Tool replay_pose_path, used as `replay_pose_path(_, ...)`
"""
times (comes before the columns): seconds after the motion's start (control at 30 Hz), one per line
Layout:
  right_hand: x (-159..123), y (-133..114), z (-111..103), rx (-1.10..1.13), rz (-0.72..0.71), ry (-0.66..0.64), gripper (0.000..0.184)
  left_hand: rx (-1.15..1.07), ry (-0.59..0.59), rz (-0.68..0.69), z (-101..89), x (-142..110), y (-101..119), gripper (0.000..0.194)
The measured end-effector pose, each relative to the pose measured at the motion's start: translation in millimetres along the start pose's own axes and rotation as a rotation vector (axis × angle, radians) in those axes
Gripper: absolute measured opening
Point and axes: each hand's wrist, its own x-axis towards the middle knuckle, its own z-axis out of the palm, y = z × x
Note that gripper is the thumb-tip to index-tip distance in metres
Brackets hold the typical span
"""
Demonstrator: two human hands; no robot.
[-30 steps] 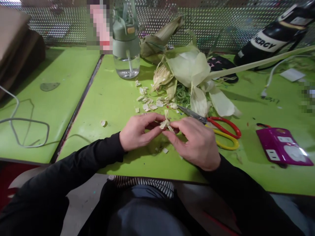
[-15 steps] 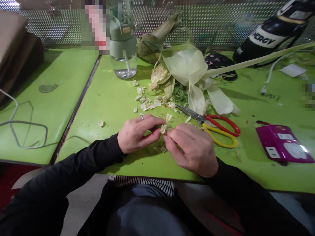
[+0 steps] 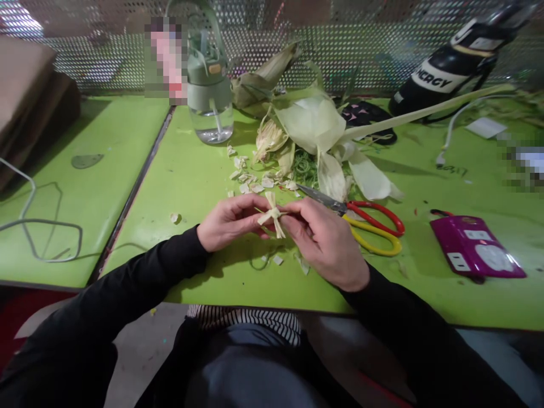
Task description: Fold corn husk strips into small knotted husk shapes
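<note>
Between my hands is a small pale corn husk flower, its strips spreading out from a knotted middle. My left hand pinches it from the left, fingertips partly behind it. From the right, my right hand grips it between thumb and forefinger, where a thin stem or strand shows. Scissors with one red and one yellow handle lie just beyond my right hand. Cut husk pieces are scattered past my fingers, near large corn husks and a bundle of green string.
A water bottle stands at the back, a black bottle leans at the back right. On the right lies a purple power socket. Cardboard and a grey cable are at left. A seam splits the green table.
The husk flower has been turned so its spread strips show in a cross shape. My hands have shifted slightly upward around it. The camera view has moved a little.
</note>
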Motion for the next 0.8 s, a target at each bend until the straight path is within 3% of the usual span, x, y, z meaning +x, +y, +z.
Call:
replay_pose_path(0.27,2.7,-2.2,-11.1,0.069,-0.075,-0.069,0.013,0.132,-0.156,0.024,-1.6,-2.4,6.8,0.027)
replay_pose_path(0.43,3.0,-5.0,-15.8,0.102,-0.082,-0.055,0.016,0.345,-0.269,0.199,-2.9,-0.6,13.0,0.017)
replay_pose_path(0.67,-0.2,-8.4,-15.7,0.130,-0.048,-0.035,0.018,0.509,-0.301,0.315,0.4,-2.4,20.7,0.014)
replay_pose_path(0.8,0.1,-6.7,-15.5,0.145,-0.040,-0.041,0.020,0.526,-0.302,0.300,3.4,-5.2,21.2,0.012)
